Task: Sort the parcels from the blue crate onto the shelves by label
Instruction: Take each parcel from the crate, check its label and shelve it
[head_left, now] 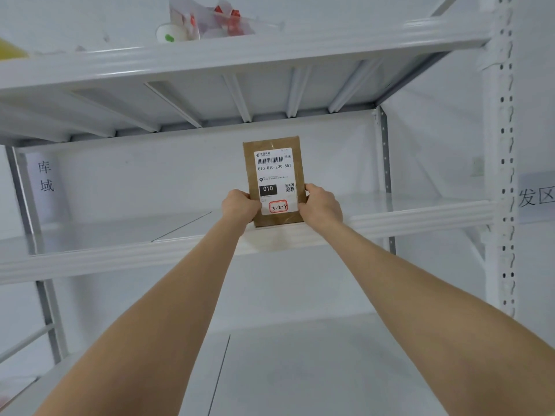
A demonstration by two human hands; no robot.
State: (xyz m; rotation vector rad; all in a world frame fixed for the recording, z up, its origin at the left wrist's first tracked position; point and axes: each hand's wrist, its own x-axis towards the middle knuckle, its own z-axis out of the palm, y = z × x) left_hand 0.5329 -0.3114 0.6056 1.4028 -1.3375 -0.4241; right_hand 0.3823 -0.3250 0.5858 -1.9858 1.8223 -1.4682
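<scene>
Both hands gripped one parcel at the centre of the frame. Left hand (240, 207) curled round the parcel's (271, 181) lower left edge, thumb on the front; right hand (321, 205) curled round the lower right edge in the same way. Both bare forearms ran up to it from the bottom corners of the frame.

The parcel was a flat brown packet, held upright with its bottom edge on the front lip of the middle shelf (420, 216). Its white label (274, 178) faced the camera and read 010-010-L30-551 under a barcode. Lower on the label were a black box with 010, a QR code, and a red-bordered sticker with 3-2-8 written by hand.

Above, across the upper part of the frame, ran the top shelf (240, 52). A clear bag (210, 19) with red and white items sat on it at top centre, and something yellow (10, 51) showed at the far left edge. A lower shelf (300, 370) filled the bottom of the frame between the arms.

A paper sign (45, 178) with printed characters hung on the wall at the left, behind the rack. Another sign (536, 195) hung at the right edge, beside a white perforated post (506, 145).
</scene>
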